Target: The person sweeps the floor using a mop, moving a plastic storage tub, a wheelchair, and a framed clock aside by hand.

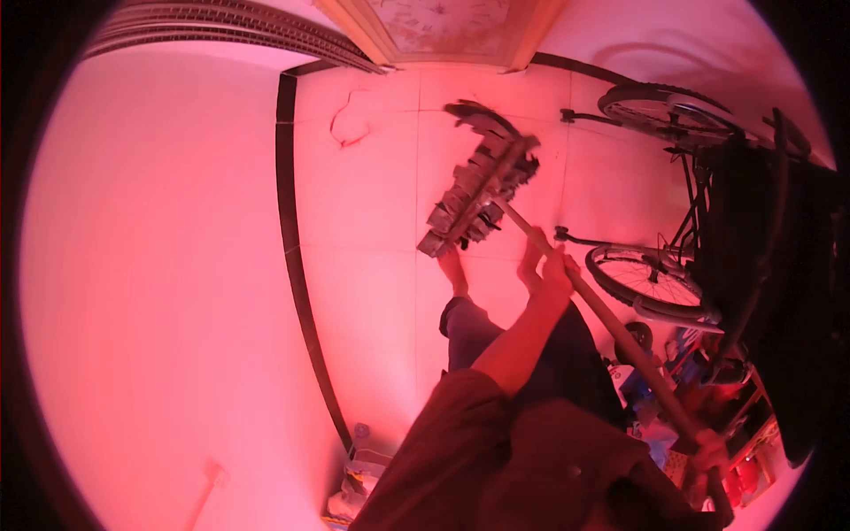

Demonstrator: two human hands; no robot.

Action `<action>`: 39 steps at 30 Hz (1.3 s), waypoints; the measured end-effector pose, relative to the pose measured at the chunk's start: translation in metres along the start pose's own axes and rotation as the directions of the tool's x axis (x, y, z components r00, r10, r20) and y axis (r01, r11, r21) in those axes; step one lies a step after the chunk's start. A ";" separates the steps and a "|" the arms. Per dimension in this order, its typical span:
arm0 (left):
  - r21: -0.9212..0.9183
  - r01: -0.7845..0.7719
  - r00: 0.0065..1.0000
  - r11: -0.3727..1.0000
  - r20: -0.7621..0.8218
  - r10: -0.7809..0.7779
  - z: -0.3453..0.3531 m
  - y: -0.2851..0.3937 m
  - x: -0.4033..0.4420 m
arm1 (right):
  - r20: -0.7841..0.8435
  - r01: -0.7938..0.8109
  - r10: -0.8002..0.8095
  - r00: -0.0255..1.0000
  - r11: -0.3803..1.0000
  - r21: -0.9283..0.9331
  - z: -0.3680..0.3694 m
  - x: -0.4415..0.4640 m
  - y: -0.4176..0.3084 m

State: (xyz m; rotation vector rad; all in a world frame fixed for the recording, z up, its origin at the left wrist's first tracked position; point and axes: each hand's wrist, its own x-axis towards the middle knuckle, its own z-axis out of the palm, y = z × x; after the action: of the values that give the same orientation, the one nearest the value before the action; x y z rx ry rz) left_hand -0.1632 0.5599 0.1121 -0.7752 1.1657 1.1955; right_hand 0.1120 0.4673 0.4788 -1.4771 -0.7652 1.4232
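Both my hands grip the long handle (620,336) of a mop, which slants from the lower right up to the floor ahead. My left hand (556,270) is closed around the handle partway down. My right hand (708,451) is closed around its upper end, near the right edge of view, in dimmer light. The wide mop head (478,190), with cloth strips blurred at the edges, lies on the tiled floor (354,203) just ahead of my bare feet; one foot (453,270) shows right beside its near end.
Dark, spoke-wheeled equipment resembling a wheelchair (651,279) stands at right. Mixed items (655,434) are piled below it. A doorway (443,35) is ahead, a wall with dark skirting (288,195) at left, bags (359,482) at lower left. A thin strand (341,124) lies on the floor.
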 end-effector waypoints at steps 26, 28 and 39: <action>0.745 -0.270 0.956 0.610 0.130 0.263 -0.197 0.307 0.025 | 0.158 -0.465 0.803 0.575 0.479 -0.744 0.319 -0.213 0.204; 0.656 -0.192 0.980 0.730 0.094 0.173 -0.222 0.301 -0.009 | 0.195 -0.505 0.785 0.588 0.544 -0.670 0.339 -0.230 0.210; 0.829 -0.282 0.954 0.483 0.189 0.233 -0.282 0.399 -0.009 | 0.232 -0.354 0.608 0.760 0.685 -0.637 0.437 -0.347 0.360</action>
State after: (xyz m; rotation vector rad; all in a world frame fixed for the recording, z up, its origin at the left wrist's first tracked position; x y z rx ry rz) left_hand -0.6213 0.3922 0.0908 0.2164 1.6555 0.6872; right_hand -0.4204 0.0989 0.3321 -1.9536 -1.1972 2.1184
